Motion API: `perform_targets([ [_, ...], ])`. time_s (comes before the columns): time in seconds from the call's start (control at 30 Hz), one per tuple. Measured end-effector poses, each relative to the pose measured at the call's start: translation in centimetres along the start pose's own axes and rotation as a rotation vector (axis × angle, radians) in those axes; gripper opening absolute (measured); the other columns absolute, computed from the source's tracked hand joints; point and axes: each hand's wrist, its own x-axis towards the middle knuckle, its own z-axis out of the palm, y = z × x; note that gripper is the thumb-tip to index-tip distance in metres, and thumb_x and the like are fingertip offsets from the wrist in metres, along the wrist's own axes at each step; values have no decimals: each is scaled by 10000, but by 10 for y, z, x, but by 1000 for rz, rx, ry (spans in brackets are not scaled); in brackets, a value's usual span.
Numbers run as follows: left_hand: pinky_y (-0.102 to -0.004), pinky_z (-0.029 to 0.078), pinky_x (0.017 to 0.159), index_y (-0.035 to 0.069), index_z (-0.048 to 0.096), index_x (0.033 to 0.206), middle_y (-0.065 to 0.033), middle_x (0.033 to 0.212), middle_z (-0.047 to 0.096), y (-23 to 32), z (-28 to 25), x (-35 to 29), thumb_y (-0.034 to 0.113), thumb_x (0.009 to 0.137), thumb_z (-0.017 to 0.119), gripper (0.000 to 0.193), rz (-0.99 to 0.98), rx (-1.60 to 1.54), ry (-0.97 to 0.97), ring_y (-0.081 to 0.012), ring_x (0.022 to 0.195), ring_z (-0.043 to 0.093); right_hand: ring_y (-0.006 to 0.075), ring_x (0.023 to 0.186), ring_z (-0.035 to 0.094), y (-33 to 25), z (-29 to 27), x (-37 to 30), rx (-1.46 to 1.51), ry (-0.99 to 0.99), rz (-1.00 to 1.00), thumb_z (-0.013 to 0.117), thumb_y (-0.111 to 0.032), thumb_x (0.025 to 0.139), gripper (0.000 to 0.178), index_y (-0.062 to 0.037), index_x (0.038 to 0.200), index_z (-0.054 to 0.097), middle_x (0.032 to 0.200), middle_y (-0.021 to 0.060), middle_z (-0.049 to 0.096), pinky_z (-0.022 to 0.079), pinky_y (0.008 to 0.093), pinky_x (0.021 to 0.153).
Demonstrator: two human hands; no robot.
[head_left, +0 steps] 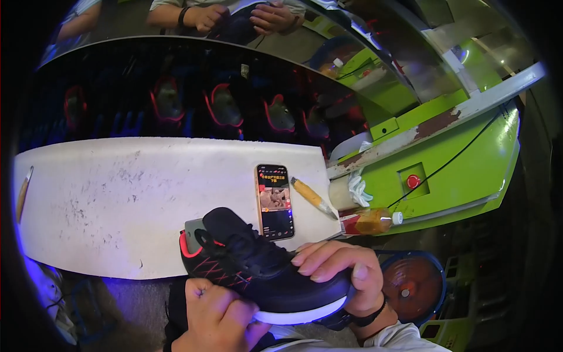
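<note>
A black sneaker [258, 264] with red crisscross stitching, a red heel collar and a white sole is held tilted at the near edge of the white board. My right hand [346, 270] wraps round its toe, fingers on top of the upper. Against its near side, by the white sole edge, my left hand [217, 317] is closed in a fist. What its curled fingers hold, if anything, is hidden. Just beyond the shoe lies a lit phone [274, 202]. Right of the phone is a yellow-handled tool [314, 198] with a pointed end.
The white board [117, 205] has dark smudges; a slim wooden-handled tool [24, 193] lies at its left end. A bottle of orange drink [372, 221] lies near a green panel with a red button [413, 181]. Behind, shoes [223, 105] sit in a dark space. A fan [410, 287] stands right.
</note>
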Motion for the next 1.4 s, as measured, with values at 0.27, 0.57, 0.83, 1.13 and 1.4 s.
perform_targets([
  [0.27, -426, 464, 720, 82, 585, 936, -127, 913, 545, -16, 6, 10, 196, 653, 875, 421, -36, 7, -109, -325, 836, 555, 398, 1120, 629, 8, -22, 0, 43, 12, 32, 486, -468, 1007, 563, 53, 1027, 701, 1102, 244, 692, 426, 512, 1064],
  [0.57, -380, 324, 554, 86, 537, 771, -82, 712, 430, -33, 37, 24, 350, 681, 804, 386, 105, 172, -119, -244, 533, 436, 271, 1145, 638, -15, -39, 3, -364, 21, 314, 767, -183, 779, 470, 17, 1181, 630, 1188, 164, 669, 463, 370, 1019],
  [0.83, -366, 362, 560, 99, 535, 772, -75, 752, 453, -24, 35, 31, 351, 660, 850, 418, 108, 233, -165, -248, 599, 473, 312, 993, 684, -18, -31, 3, -831, 69, 113, 889, -258, 662, 545, -9, 1086, 653, 1051, 160, 675, 540, 353, 862],
  [1.13, -436, 505, 863, 94, 530, 1115, -127, 1022, 577, 39, -58, -12, 367, 742, 877, 578, -73, -70, 240, -307, 964, 596, 380, 1282, 563, -8, 85, 39, 635, -318, -405, 821, -528, 799, 550, -69, 1075, 695, 1222, 156, 618, 479, 504, 1021],
  [1.4, -522, 430, 1048, 16, 478, 1173, -225, 1173, 588, 50, -91, -57, 657, 860, 683, 743, -281, -41, 222, -347, 1105, 586, 301, 931, 556, 72, 99, 3, -127, -130, -390, 848, -267, 661, 444, -57, 909, 546, 934, 100, 519, 491, 415, 781],
])
